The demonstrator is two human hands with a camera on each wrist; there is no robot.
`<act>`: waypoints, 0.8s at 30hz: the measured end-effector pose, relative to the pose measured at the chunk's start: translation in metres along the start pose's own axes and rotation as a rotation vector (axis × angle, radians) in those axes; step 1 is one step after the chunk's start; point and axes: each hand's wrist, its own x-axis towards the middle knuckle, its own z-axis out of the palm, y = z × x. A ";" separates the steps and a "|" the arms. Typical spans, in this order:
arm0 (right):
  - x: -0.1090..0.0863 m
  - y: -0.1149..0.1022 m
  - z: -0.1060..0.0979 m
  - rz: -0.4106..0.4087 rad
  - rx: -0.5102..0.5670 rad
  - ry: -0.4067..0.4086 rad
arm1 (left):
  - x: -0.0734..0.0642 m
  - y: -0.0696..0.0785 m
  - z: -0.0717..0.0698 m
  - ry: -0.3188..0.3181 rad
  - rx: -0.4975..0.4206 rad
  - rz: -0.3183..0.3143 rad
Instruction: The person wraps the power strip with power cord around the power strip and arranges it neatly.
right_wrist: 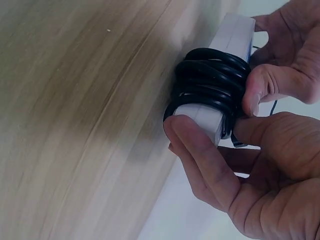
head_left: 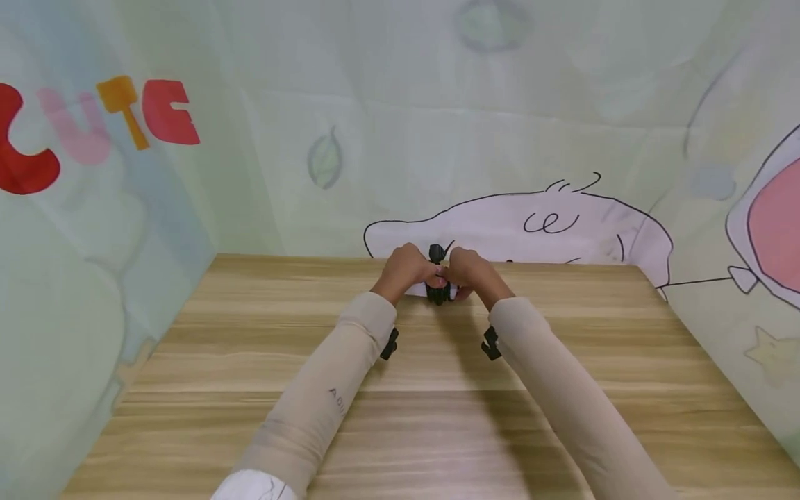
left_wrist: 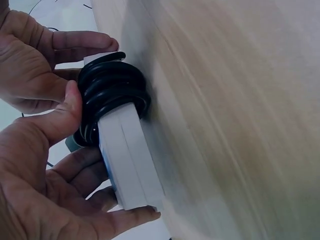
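Observation:
A long white power strip (left_wrist: 131, 155) with black cord (left_wrist: 114, 84) wound round its middle in several turns is held at the table's far side. My left hand (head_left: 405, 269) grips one end, its thumb pressing on the coils and its fingers behind the strip. At the other end, my right hand (head_left: 473, 271) grips it, fingers bent round the white end (right_wrist: 200, 115) and thumb against the coils (right_wrist: 210, 77). The two thumbs almost meet over the cord. A black plug-like piece (head_left: 437, 253) sticks up between the hands in the head view.
The wood-grain table (head_left: 425, 417) stretches from me to a printed cloth backdrop (head_left: 281, 173), which rises close behind the hands and along both sides. Black wrist mounts (head_left: 492, 344) hang under both sleeves.

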 end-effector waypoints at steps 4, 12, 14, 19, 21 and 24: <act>-0.016 -0.007 0.001 -0.028 -0.005 0.039 | 0.002 0.000 -0.002 0.021 0.027 0.005; 0.008 -0.008 0.002 -0.007 -0.017 0.006 | -0.040 -0.004 -0.022 0.006 -0.017 0.061; 0.008 -0.009 0.002 -0.013 -0.030 0.017 | -0.041 -0.010 -0.022 -0.019 -0.059 0.085; -0.047 -0.022 -0.005 -0.032 -0.074 0.057 | -0.075 -0.010 -0.034 -0.032 -0.180 0.171; -0.071 -0.030 -0.011 -0.032 -0.086 0.048 | -0.104 -0.004 -0.048 -0.058 -0.209 0.184; -0.065 -0.023 -0.015 -0.049 -0.085 0.043 | -0.118 -0.003 -0.055 -0.098 -0.215 0.192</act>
